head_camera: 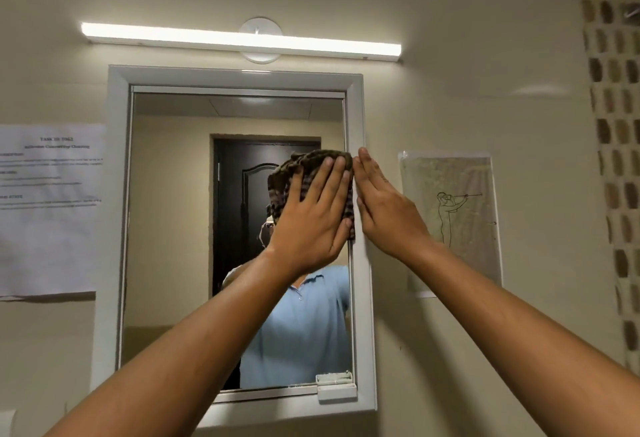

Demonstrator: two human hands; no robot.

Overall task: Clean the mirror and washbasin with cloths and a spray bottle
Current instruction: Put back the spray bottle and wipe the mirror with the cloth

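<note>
Walls are plain cream, lit by a long tube light (241, 39) mounted on a round base above the white frame. A printed paper sheet (48, 208) is fixed to the wall at the left, text too blurred to read, and a sleeved line drawing (453, 218) of a figure hangs at the right. A vertical band of brown and beige mosaic tiles (613, 118) runs down the far right edge.

Both forearms are bare, with no sleeves, and the hands (313, 218) carry no gloves, rings, or watch.
</note>
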